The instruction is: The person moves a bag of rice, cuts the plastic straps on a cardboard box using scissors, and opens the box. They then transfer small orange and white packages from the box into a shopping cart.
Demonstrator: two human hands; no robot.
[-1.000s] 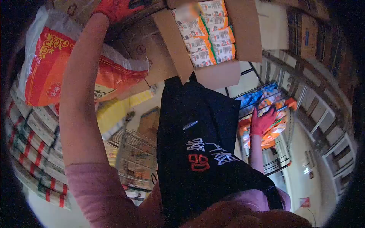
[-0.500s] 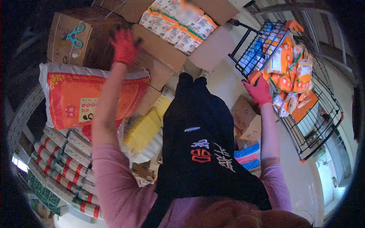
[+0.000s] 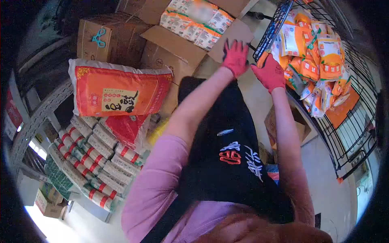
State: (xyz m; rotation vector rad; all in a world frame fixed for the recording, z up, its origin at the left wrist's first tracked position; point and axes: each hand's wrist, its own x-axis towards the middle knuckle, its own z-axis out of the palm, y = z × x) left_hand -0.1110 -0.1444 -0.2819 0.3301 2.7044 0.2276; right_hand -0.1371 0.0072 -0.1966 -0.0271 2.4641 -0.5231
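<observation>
A black wire basket (image 3: 348,133) full of orange and white packets (image 3: 320,48) stands at the upper right. My right hand (image 3: 270,73), in a red glove, grips the basket's near corner by its orange tip. My left hand (image 3: 236,56), also in a red glove, is raised just left of that corner with its fingers spread and nothing in it. It hovers over the flap of an open cardboard box (image 3: 178,44) that holds rows of similar packets (image 3: 194,24). A black apron with printed characters (image 3: 231,154) hangs below my arms.
A large orange sack (image 3: 117,93) lies on stacked red-and-white packs (image 3: 93,154) at the left. Teal scissors (image 3: 98,38) rest on a closed carton (image 3: 109,44) behind it. A small open carton (image 3: 300,129) sits on the pale floor (image 3: 332,194) under the basket.
My left hand has swung from the cartons at the upper left across to the basket's corner beside my right hand. The view has shifted, bringing the basket closer; my right hand keeps its hold.
</observation>
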